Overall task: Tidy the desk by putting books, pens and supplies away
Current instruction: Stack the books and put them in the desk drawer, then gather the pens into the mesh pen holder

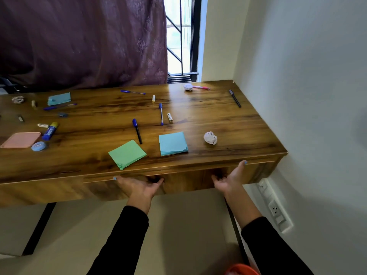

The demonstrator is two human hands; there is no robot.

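Observation:
The wooden desk (228, 124) holds a green sticky pad (127, 153), a blue sticky pad (172, 143) and a crumpled paper ball (210, 137) near its front edge. Behind them lie a blue-capped marker (137, 131), a blue pen (161, 114), a small glue stick (169, 117) and a black pen (235, 98). My left hand (139, 185) and my right hand (230, 179) are palm-up under the drawer front (182, 178). The fingers curl into its two dark recesses and the thumbs rest on its face. The drawer looks closed.
At the left are a pink tray (20, 139), a round blue case (38, 146), a big blue glue stick (50, 131), another blue pad (59, 98) and more pens. A pink pen (200, 88) lies at the back. The wall with sockets (276, 210) is close on the right.

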